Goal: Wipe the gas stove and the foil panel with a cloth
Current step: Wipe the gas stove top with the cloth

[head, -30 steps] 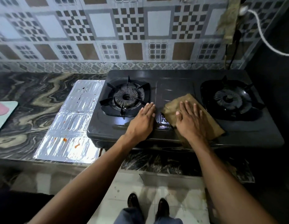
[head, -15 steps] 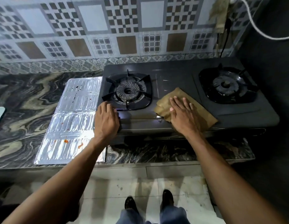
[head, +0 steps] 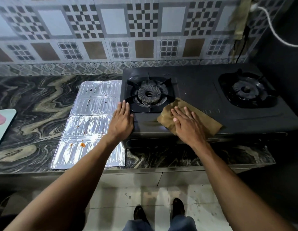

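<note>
Both hands flat on gas stove, right one pressing cloth.

Right hand lies palm down, fingers straight and spread, on the brown cloth at the stove's near edge, between the two burners, cloth's left corner just beside the left burner. Left hand also flat, fingers straight and together, resting on the stove's near-left corner, holds nothing. Right burner sits at far right, well apart from both hands. Foil panel lies flat on the marble counter just left of the stove, touching its left edge, with orange and dark spots on it. Patterned tile wall behind. White cable hangs at top right. Pale board at far left edge, partly cut off. Person's shoes on the tiled floor below.
</note>
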